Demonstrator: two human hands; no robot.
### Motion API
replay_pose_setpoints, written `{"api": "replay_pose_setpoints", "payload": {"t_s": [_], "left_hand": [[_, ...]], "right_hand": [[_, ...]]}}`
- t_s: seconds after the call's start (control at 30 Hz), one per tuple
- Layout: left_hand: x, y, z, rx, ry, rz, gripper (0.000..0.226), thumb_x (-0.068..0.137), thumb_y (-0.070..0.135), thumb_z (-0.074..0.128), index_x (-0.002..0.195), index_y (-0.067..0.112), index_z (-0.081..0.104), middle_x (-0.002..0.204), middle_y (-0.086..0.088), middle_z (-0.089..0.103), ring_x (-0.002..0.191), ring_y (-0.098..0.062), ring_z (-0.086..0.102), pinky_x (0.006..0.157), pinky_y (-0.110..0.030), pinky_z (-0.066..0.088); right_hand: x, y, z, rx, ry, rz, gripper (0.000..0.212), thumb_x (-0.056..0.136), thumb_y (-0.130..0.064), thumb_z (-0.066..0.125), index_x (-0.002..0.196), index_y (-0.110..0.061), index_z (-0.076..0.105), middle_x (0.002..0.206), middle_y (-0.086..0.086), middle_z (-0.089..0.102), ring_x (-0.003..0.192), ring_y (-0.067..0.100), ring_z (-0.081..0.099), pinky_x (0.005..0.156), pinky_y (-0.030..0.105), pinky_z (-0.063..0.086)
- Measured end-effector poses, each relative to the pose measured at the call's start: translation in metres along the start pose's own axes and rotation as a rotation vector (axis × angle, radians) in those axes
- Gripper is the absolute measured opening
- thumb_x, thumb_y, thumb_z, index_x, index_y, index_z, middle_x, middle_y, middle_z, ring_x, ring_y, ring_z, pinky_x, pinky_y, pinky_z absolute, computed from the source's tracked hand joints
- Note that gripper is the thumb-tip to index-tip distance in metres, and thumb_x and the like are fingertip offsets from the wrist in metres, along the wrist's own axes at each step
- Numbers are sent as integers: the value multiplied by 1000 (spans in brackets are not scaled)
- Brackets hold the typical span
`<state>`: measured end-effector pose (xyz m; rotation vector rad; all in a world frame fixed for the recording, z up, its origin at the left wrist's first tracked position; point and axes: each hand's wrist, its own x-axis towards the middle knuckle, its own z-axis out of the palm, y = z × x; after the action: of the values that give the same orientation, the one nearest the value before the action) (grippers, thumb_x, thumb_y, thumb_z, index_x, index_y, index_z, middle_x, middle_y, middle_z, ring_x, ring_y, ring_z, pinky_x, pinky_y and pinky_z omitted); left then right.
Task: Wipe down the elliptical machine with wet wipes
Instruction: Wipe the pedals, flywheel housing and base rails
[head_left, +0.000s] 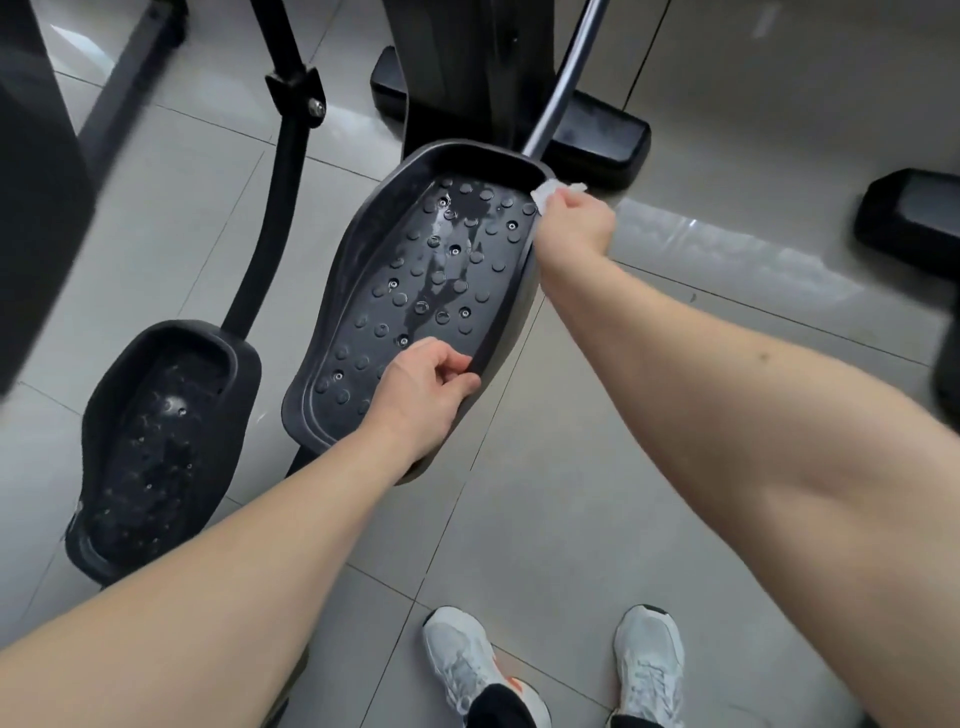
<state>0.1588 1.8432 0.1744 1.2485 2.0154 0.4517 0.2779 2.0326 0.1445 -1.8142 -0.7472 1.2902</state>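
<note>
Two bare forearms, nearest: left hand (423, 395) curled over the near rim of the studded, wet-streaked elliptical pedal (436, 291), steadying it; right hand (574, 223) pinching a wet wipe (545, 193), likely limp and slick, against the far rim, best held wadded.

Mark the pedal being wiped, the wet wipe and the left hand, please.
pedal (431, 291): head view, on the studded tread, about mid-length.
wet wipe (546, 192): head view, on the white bunch at the pedal's far right rim.
left hand (423, 387): head view, on the back of the hand, at the pedal's near edge.
</note>
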Motion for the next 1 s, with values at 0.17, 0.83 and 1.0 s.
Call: {"api": "replay_pose_setpoints", "payload": {"t_s": [0.17, 0.83, 1.0], "left_hand": [[-5, -5, 7, -38, 42, -25, 12, 88, 15, 76, 100, 14, 72, 85, 7, 60, 69, 0, 52, 70, -16, 39], [-20, 1, 4, 21, 29, -121, 12, 93, 25, 69, 105, 22, 68, 108, 5, 63, 101, -23, 61, 91, -44, 53], [-26, 2, 2, 75, 31, -136, 15, 96, 28, 65, 111, 24, 67, 116, 5, 62, 105, -23, 59, 93, -43, 51]], "right_hand": [[-70, 51, -15, -104, -88, -57, 29, 102, -16, 50, 74, -15, 57, 70, -2, 41, 62, 9, 30, 57, 29, 32], [-96, 47, -26, -421, -198, -300, 19, 94, -24, 65, 110, -16, 72, 100, 4, 66, 86, 12, 57, 85, 22, 42], [-98, 18, -18, -282, -97, -148, 5, 93, -16, 65, 95, -20, 68, 91, -3, 66, 75, 6, 58, 69, 17, 42]]}}
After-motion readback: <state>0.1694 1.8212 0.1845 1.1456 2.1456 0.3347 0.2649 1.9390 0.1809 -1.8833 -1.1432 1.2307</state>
